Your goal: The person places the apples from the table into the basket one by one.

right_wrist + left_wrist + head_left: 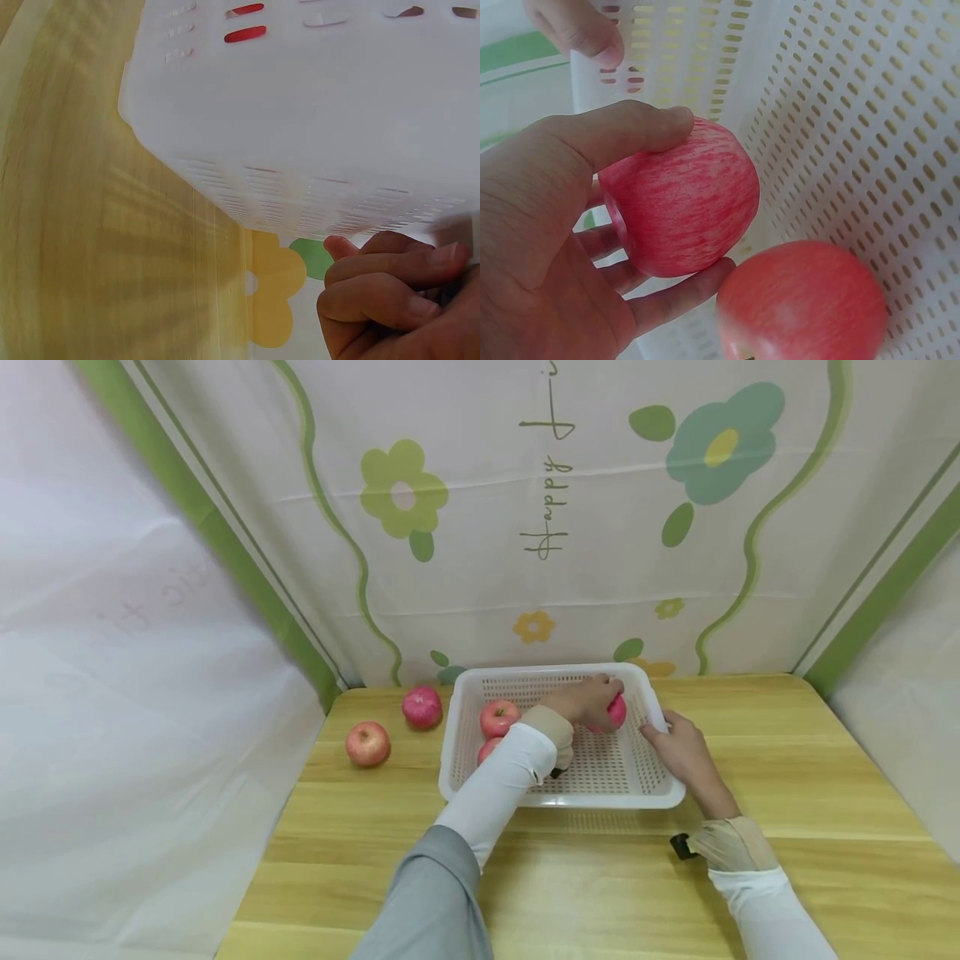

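A white perforated plastic basket (pixel 570 800) stands on the wooden table. My left hand (pixel 588 700) reaches across into its right part and holds a streaky pink-red apple (pixel 686 199) between thumb and fingers. Beside that apple in the left wrist view is a second red apple (pixel 802 304). At the basket's left side in the head view lie a red apple (pixel 498 718) and another one (pixel 488 749) partly hidden by my left sleeve. My right hand (pixel 681 752) grips the right rim, thumb over the edge; its other fingers (pixel 375 300) are curled outside the wall.
Left of the basket, a yellowish-red round fruit (pixel 367 743) and a magenta, mottled round fruit (pixel 422 707) lie on the table (pixel 360 868). A flower-printed white cloth (pixel 480 577) hangs close behind the basket, and more white cloth encloses both sides.
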`<state>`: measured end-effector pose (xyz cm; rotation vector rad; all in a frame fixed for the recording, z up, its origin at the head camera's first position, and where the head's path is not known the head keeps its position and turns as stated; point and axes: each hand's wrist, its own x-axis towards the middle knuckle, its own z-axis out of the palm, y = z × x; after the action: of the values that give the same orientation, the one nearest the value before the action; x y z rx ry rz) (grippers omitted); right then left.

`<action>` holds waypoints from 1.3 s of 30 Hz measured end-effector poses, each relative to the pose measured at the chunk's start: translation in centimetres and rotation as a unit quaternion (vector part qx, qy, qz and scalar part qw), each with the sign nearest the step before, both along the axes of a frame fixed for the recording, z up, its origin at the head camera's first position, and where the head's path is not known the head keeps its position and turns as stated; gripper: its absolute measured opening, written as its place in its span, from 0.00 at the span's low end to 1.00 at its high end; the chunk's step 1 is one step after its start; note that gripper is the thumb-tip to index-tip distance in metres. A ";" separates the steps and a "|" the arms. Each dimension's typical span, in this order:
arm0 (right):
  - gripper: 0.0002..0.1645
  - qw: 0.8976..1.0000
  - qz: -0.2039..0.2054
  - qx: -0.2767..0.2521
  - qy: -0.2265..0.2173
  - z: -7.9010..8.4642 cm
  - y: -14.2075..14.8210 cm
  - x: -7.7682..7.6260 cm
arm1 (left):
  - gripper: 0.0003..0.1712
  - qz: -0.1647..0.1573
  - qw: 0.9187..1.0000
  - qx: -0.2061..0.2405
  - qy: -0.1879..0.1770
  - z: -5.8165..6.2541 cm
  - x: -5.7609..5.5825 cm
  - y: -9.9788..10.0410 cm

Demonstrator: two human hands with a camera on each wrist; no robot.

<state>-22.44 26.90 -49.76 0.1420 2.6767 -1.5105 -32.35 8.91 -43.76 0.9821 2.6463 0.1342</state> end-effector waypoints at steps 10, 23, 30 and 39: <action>0.36 1.000 -0.001 0.005 0.003 0.0 -0.1 0.0 | 0.33 0.002 1.000 -0.016 0.004 -0.5 0.2 0.2; 0.36 1.000 -0.005 0.006 0.002 0.2 -0.2 0.2 | 0.36 0.009 1.000 -0.027 -0.006 -1.0 0.3 0.4; 0.36 1.000 -0.003 0.008 0.002 0.2 -0.2 0.2 | 0.37 0.013 0.999 -0.029 -0.007 -1.2 0.5 0.4; 0.37 1.000 -0.001 0.008 0.000 0.3 -0.1 0.1 | 0.38 0.018 1.000 -0.013 -0.007 -1.7 0.5 0.4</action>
<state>-22.31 26.79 -49.49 0.1464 2.6900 -1.4900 -31.86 9.31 -45.46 0.9214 2.6474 0.1141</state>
